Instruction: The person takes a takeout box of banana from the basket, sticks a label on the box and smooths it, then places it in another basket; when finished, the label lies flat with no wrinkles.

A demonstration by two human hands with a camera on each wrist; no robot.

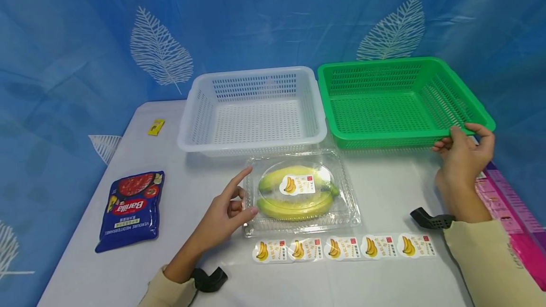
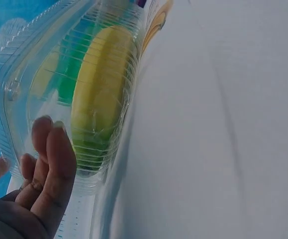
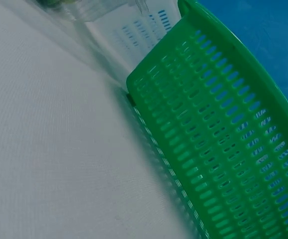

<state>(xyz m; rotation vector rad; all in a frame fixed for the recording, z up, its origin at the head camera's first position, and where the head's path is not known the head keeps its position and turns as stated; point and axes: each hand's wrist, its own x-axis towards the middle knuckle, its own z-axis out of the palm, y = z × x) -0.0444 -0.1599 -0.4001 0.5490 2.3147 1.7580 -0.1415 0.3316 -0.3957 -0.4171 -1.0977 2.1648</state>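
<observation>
A clear plastic clamshell box (image 1: pixel 347 203) holds two yellow-green bananas (image 1: pixel 294 208), and a banana label (image 1: pixel 296 185) is on its lid. At the box's left edge is my left hand (image 1: pixel 219 217), with index finger and thumb spread apart at the edge and the other fingers bent. The left wrist view shows its fingers close beside the box wall (image 2: pixel 101 99). My right hand (image 1: pixel 467 155) pinches the front rim of the green basket (image 1: pixel 384 135), near its right corner. The right wrist view shows the basket's slotted side (image 3: pixel 208 114); the hand is almost wholly out of that view.
A white basket (image 1: pixel 251 148) stands left of the green one. Several banana labels (image 1: pixel 332 248) lie in a row before the box. At the left are a blue Barilla pouch (image 1: pixel 132 212) and a small yellow packet (image 1: pixel 156 127). A pink-purple package (image 1: pixel 507 203) lies at the right.
</observation>
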